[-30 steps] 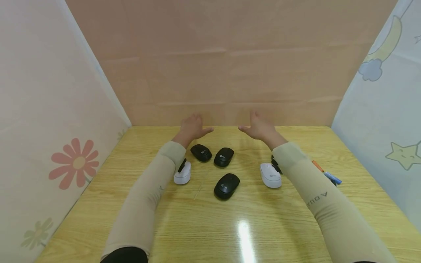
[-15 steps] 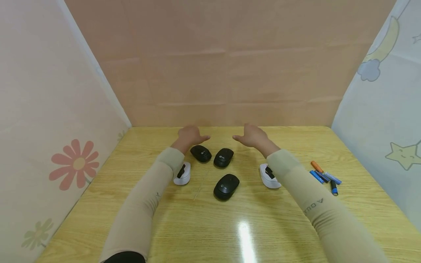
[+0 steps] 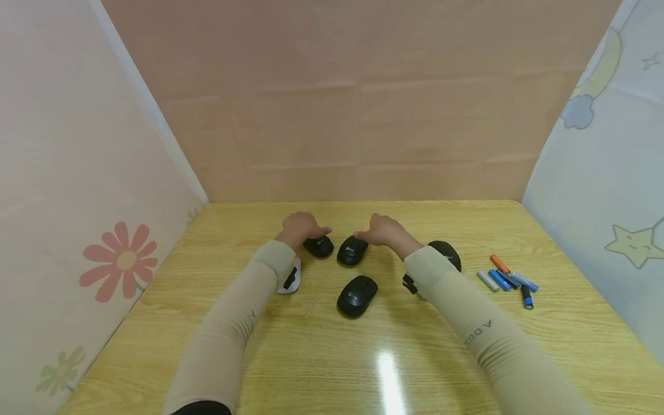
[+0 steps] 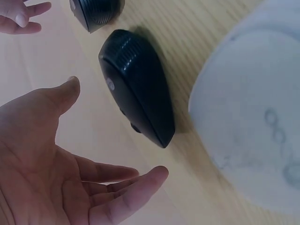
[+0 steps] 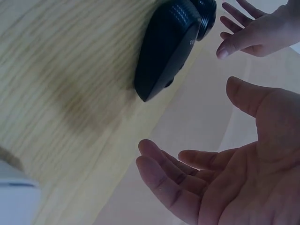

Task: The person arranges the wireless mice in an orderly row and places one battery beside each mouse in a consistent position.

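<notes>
My left hand (image 3: 302,226) is over a black computer mouse (image 3: 319,248) at the back of the group, partly covering it in the head view. In the left wrist view its fingers are spread and bent a little, beside that mouse (image 4: 136,89) with a gap between. Over the far edge of a second black mouse (image 3: 351,251) reaches my right hand (image 3: 385,231). The right wrist view has this hand's loosely bent fingers apart from the mouse (image 5: 166,47), nothing in the palm. Nearer to me lies a third black mouse (image 3: 357,296).
A white mouse (image 3: 291,278) sits by my left cuff, partly covered. Another black mouse (image 3: 446,253) is beyond my right sleeve. Several small orange, blue, grey and dark cylinders (image 3: 500,280) lie at the right. A thin stick (image 3: 313,301) lies left of the nearest mouse.
Both hands have come down and back from near the far edge to the two rear mice. My right arm has shifted left, uncovering the cylinders and a black mouse while covering the right white mouse.
</notes>
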### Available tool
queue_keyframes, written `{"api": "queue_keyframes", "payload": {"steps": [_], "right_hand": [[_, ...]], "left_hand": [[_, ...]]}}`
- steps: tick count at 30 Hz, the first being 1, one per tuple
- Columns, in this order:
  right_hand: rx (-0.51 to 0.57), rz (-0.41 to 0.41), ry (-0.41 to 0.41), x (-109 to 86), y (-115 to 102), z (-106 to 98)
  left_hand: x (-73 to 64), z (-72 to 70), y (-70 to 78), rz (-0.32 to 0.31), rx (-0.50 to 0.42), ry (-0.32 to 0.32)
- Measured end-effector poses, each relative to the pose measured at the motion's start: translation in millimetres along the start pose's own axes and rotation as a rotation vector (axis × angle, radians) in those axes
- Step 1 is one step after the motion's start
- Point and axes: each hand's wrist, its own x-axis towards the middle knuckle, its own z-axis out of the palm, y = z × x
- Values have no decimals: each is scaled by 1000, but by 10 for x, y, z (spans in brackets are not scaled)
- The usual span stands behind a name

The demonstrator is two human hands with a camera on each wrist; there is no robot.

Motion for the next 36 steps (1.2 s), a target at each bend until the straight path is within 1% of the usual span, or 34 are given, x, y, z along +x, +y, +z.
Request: {"api": "queue_keyframes", "payload": {"steps": [9, 16, 22, 28, 34, 36], "right_hand": [[31, 10, -18, 64, -109, 194], [8, 40, -2, 142, -171, 338], [7, 52, -12, 154, -232, 396], [-63, 33, -22, 158, -274, 437], [-143, 2, -59, 179, -286, 464], [-153, -3, -65, 181, -281, 470]], "left_hand": [[8, 87, 57, -8, 1, -1], [16, 128, 92, 4, 35, -17], [15, 154, 104, 5, 55, -34], [25, 173, 110, 2, 60, -32], [21, 199, 108, -9, 40, -51], [27, 203, 108, -7, 35, -56]]}}
